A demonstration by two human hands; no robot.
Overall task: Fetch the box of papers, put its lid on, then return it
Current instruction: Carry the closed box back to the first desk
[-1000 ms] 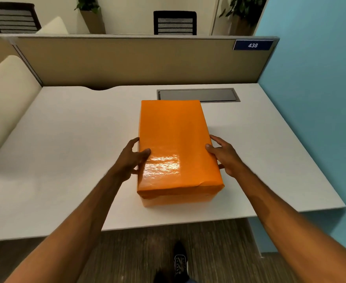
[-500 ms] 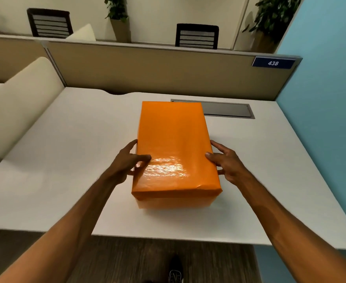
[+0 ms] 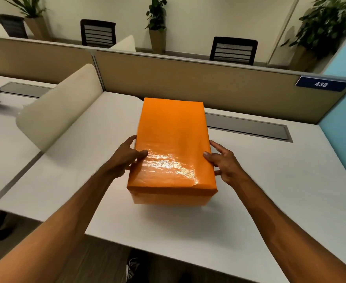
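Box point(image 3: 173, 148) was the landmark: an orange, glossy carton with its lid point(image 3: 174, 144) seated on top, its near bottom edge appearing slightly clear of the white desk point(image 3: 270, 190), though whether it touched the surface could not be told. Behind the box a grey recessed panel point(image 3: 247, 127) ran along the desk's far edge, and behind that stood a tan partition point(image 3: 188, 82) carrying a blue plate marked 438 point(image 3: 321, 84) far to the box's right. To the left of the box a cream rounded divider point(image 3: 59, 107) separated this desk from a neighbouring one. Beyond the partition were two dark slatted chairs point(image 3: 233, 50), several potted plants point(image 3: 156, 23) and a pale wall; to the box's right rose a light blue wall point(image 3: 343, 99). Below the desk's near edge lay wood-look flooring, where a dark shoe point(image 3: 133, 268) showed. The left hand point(image 3: 125, 158) pressed flat against the box's left side, thumb laid over the lid's top edge, fingers spread and partly hidden behind the side. The right hand point(image 3: 225, 162) mirrored it on the right side, thumb tip on the lid's edge, fingers splayed along the side. Both bare forearms reached forward from the near corners, gripping the box between the palms.
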